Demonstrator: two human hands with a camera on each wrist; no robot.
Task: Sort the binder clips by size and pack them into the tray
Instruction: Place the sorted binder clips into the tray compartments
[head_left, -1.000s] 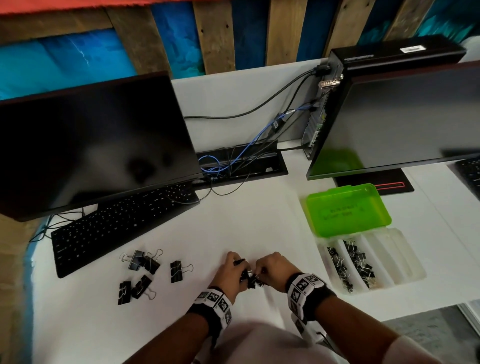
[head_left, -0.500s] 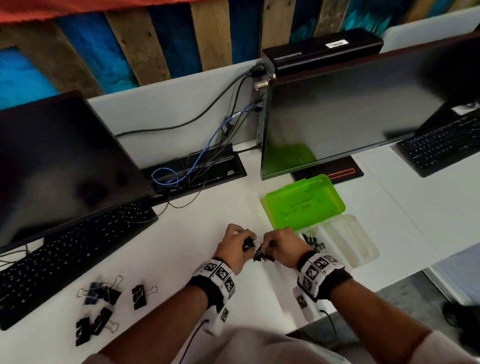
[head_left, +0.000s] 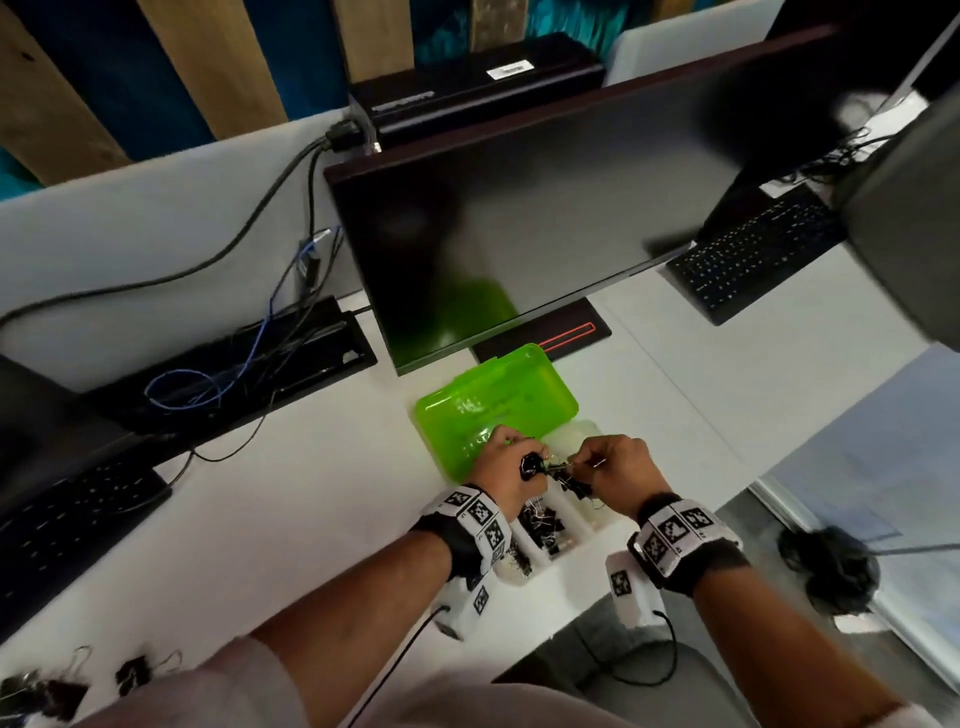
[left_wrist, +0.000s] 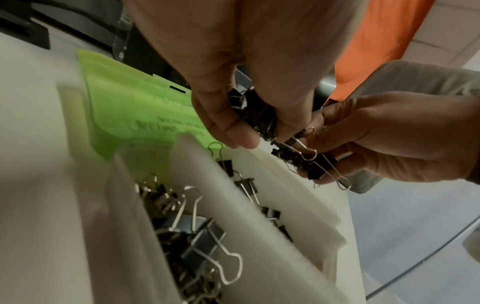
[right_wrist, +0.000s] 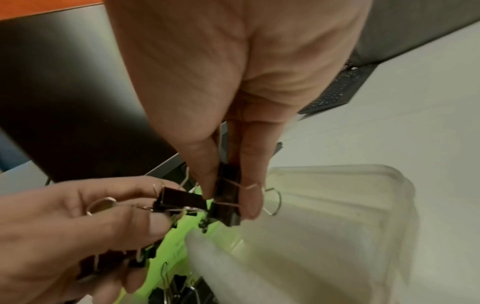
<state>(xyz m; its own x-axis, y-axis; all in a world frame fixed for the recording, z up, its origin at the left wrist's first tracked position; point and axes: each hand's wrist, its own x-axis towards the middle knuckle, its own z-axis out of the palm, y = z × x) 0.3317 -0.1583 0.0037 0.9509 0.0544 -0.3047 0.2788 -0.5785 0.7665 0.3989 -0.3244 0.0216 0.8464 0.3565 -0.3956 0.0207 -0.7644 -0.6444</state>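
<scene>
1. Head view: both hands are over the clear compartmented tray (head_left: 582, 540), which stands on the white counter (head_left: 322, 499) near its front edge, its green lid (head_left: 493, 400) open towards the monitor (head_left: 545, 218). The left hand (head_left: 511, 470) and right hand (head_left: 618, 467) meet above the tray around a cluster of black binder clips (head_left: 550, 470). Loose clips (head_left: 132, 675) lie on the counter far left.
2. Left wrist view: the left grip (left_wrist: 255, 131) pinches several black clips between thumb and fingers. Below, one tray compartment holds larger clips (left_wrist: 205, 242); the adjacent one holds smaller clips (left_wrist: 246, 185).
3. Right wrist view: the right grip (right_wrist: 228, 197) pinches one black clip (right_wrist: 227, 197) between thumb and forefinger, just beside a second clip (right_wrist: 179, 201) held by the left fingers (right_wrist: 155, 224).
</scene>
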